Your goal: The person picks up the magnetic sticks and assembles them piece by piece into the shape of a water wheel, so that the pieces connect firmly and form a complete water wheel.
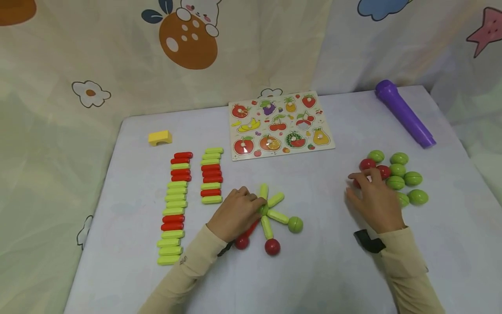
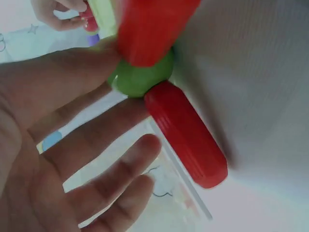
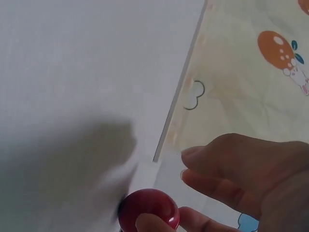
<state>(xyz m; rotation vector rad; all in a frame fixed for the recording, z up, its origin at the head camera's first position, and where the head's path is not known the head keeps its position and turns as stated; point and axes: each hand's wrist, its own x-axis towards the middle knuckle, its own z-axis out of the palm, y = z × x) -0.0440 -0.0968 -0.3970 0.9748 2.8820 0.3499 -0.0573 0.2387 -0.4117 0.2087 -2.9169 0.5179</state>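
My left hand (image 1: 237, 211) pinches the green ball (image 2: 140, 77) at the hub of a spoked figure, thumb and forefinger at its sides. Yellow-green sticks (image 1: 278, 216) and red sticks (image 2: 186, 135) radiate from this hub; one red stick is hidden behind the hand in the head view. A green ball (image 1: 295, 224) and two red balls (image 1: 272, 247) cap some outer ends. Over a cluster of red and green balls, my right hand (image 1: 376, 203) reaches down with thumb and forefinger apart. A red ball (image 3: 147, 210) lies at its lower fingers, one fingertip overlapping it.
Two columns of red and yellow-green sticks (image 1: 172, 218) lie on the left. A fruit puzzle board (image 1: 280, 126) is at the back middle, a yellow arch block (image 1: 160, 138) back left, a purple microphone-shaped toy (image 1: 405, 114) back right. Several green balls (image 1: 413, 178) lie beside the right hand.
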